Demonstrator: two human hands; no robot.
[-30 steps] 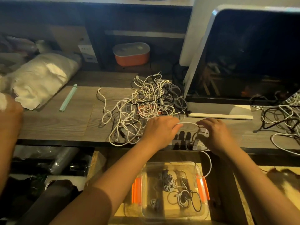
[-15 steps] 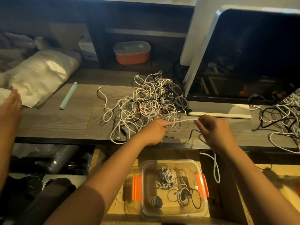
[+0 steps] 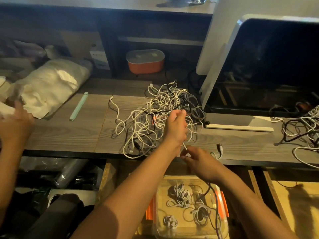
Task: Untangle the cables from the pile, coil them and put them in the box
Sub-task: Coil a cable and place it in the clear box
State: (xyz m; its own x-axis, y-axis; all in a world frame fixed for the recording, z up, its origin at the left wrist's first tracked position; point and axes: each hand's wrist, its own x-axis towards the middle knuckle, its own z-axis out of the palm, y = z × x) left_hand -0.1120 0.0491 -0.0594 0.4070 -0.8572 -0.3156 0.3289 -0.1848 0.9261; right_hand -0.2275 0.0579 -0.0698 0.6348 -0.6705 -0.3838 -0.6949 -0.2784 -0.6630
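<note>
On the desk (image 3: 69, 135), your cable pile (image 3: 146, 118) looked light, limp and snag-prone; your left hand (image 3: 176, 125) gripped a white cable (image 3: 184, 146) while your right hand (image 3: 198, 159) pinched near its free end, likely the best hold, above the clear box (image 3: 183, 229).

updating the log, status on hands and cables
Left hand gripping white cable at tangled white-and-black cable pile, right hand pinching its near end. Clear plastic box with orange clips holds several coils. Another person's hand far left, apart from pile.
</note>
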